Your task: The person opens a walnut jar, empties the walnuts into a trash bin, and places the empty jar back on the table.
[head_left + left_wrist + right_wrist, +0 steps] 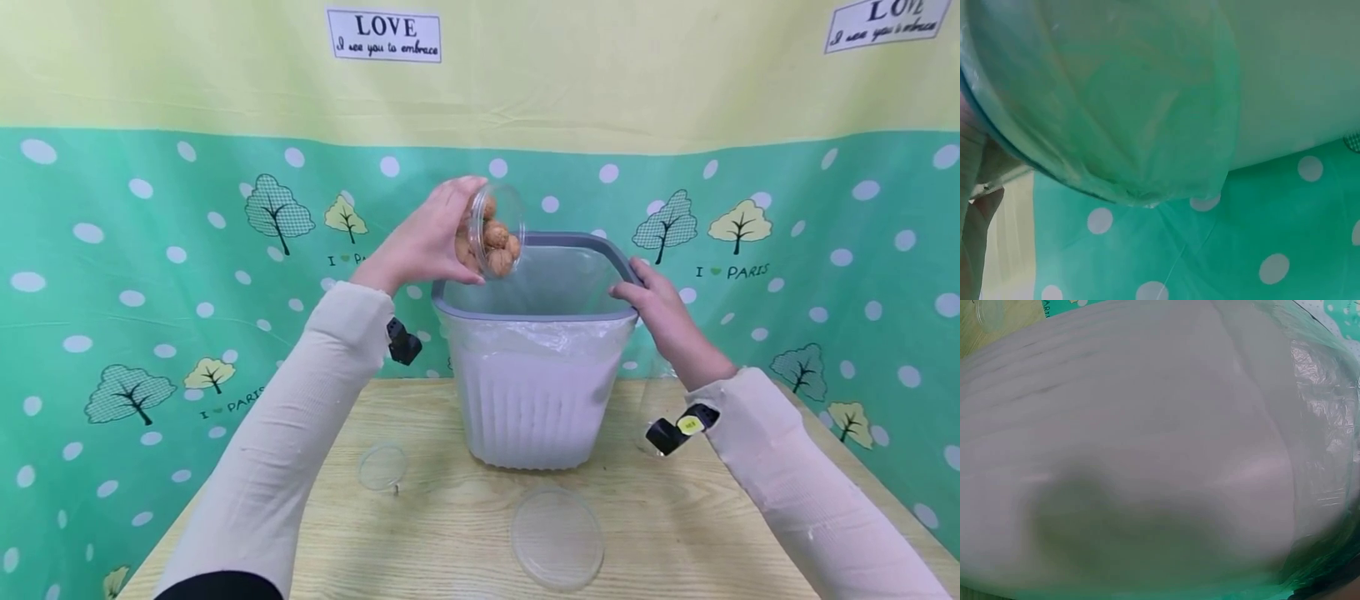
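My left hand grips a clear plastic jar, tilted on its side with its mouth toward the bin. Several walnuts lie inside the jar. It is held above the left rim of a white trash bin with a grey-purple rim ring and a thin plastic liner folded over the edge. My right hand holds the bin's right rim, thumb over the ring. In the left wrist view the bin's lined side fills much of the picture; in the right wrist view the bin wall does.
The bin stands on a wood-grain table. A round clear lid lies in front of it, a smaller clear disc to its left. Something clear, partly behind my right wrist, stands right of the bin. A patterned green curtain hangs behind.
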Demonstrator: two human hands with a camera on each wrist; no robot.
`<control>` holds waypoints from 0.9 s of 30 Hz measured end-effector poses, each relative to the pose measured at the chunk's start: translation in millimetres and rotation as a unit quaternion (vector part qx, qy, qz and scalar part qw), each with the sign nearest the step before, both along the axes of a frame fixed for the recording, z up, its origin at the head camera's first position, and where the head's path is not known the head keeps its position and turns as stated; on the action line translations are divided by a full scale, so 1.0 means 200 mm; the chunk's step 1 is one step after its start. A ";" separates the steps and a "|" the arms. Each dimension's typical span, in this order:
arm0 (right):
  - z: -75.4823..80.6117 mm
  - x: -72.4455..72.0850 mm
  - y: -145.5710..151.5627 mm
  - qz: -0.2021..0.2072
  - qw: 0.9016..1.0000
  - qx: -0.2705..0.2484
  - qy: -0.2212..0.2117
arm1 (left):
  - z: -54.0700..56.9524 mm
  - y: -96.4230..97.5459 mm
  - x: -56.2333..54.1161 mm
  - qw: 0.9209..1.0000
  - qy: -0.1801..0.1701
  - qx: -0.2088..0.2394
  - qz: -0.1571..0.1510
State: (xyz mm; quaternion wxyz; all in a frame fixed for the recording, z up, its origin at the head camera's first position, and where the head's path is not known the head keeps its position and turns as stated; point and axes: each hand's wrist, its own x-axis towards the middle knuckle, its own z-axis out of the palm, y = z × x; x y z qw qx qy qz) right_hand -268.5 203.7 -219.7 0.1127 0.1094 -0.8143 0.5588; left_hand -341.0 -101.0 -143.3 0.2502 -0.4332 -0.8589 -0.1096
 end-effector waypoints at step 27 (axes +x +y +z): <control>0.00 0.00 0.00 0.005 1.000 -0.004 0.000 | -0.03 0.03 -0.02 1.000 0.002 -0.022 0.001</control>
